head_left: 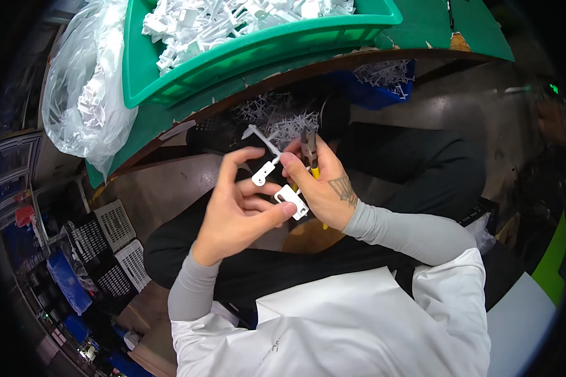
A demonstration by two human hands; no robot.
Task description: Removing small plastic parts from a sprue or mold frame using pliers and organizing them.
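Sitting below a green-topped desk (434, 25), you had dark floor (459, 107) around you and white crates (116, 223) at your left. A green bin (170, 81) held white plastic parts (233, 22); a clear bag (85, 100) beside it held more. Your left hand (236, 210) pinched a white sprue (277, 169) over your lap; your right hand (321, 185) gripped it too, with pliers (309, 154).

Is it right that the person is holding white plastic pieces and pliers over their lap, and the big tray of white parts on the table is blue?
Not quite: the head view shows the tray of white parts is green. The rest holds: the hands hold white plastic pieces and pliers.
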